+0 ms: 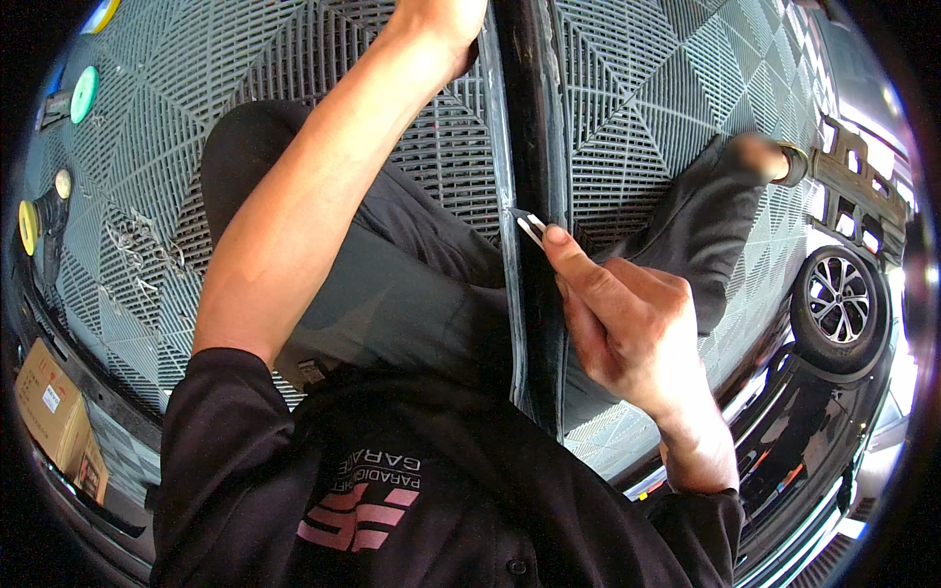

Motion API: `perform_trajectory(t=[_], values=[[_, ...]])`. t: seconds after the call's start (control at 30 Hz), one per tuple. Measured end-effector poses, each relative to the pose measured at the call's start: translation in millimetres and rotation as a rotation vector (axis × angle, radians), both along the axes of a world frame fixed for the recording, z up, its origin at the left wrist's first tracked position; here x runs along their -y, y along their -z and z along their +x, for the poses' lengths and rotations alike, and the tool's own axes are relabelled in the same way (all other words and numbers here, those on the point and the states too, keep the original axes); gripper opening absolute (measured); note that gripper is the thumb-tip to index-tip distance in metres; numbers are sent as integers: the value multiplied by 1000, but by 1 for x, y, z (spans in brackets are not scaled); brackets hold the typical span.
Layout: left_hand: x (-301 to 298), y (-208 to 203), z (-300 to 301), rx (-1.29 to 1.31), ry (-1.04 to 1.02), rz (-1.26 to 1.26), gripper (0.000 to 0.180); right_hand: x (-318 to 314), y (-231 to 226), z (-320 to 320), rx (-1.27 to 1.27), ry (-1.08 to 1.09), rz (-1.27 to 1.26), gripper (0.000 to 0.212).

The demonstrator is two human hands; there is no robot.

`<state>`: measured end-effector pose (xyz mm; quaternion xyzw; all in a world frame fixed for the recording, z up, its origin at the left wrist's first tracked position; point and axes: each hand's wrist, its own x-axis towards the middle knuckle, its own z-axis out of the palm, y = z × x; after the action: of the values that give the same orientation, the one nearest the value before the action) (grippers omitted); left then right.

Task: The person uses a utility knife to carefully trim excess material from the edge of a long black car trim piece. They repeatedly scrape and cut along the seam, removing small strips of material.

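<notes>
A long, narrow black panel [540, 127] with grey edges runs from the top of the view down to my body. My right hand [627, 323] is closed, its thumb and index finger pinching a slim black-and-white pointed tool [530, 228]. The tool's dark tip meets the panel's left grey edge. At the top, my left hand [441, 22] lies against or just beside the same edge. The frame cuts its fingers off, so their grip is hidden.
My dark-trousered legs spread to both sides of the panel over grey grated floor tiles [412, 108]. Round polishing pads [84, 95], pale scraps [142, 245] and a cardboard box [59, 407] are at left. A black car with a wheel [838, 299] stands at right.
</notes>
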<state>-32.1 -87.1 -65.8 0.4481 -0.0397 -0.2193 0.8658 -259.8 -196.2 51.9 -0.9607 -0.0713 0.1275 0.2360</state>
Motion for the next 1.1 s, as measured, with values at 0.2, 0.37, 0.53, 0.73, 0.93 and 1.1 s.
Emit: perform_trajectory(t=[0.2, 0.37, 0.53, 0.73, 0.93, 1.1], values=[[1, 2, 1, -36, 11, -55, 50, 1, -1, -5, -1, -19, -10, 55], [1, 2, 3, -40, 13, -52, 51, 3, -6, -5, -42, -23, 6, 50], [-1, -2, 0, -49, 34, -67, 51, 10, -9, 3, -42, 141, 202, 40], [-1, 4, 2, 29, 36, -108, 47, 4, -4, 10, -46, 143, 137, 36], [1, 4, 2, 0, 39, -150, 46, 2, 11, 8, 112, 187, 276, 37], [2, 3, 3, -24, 42, -198, 46, 1, 16, 2, 149, 231, 286, 34]])
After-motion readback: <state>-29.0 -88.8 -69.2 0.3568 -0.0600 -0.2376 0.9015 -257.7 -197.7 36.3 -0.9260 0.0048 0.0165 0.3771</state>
